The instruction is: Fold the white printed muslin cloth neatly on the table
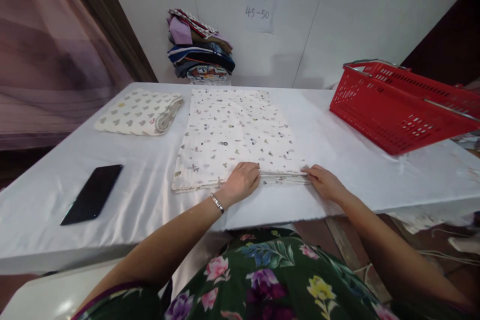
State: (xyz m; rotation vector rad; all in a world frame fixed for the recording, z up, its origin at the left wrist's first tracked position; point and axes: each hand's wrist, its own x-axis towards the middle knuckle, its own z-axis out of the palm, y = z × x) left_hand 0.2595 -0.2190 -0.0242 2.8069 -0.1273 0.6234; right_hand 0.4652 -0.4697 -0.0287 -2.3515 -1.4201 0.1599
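A white cloth [240,132] printed with small scattered figures lies flat in folded layers on the table in front of me. My left hand [243,180], with a silver bracelet at the wrist, grips the near edge of the cloth around its middle, fingers curled over it. At the near right corner, my right hand [325,182] pinches the layered edge between thumb and fingers. Between the two hands the stacked edges show as thin lines.
Left of the cloth sits a folded cream blanket [137,112] with grey prints. A black phone or tablet [92,194] lies nearer. At right stands a red basket [393,105]. Folded clothes [200,50] are piled by the wall. The white table [150,210] ends before my body.
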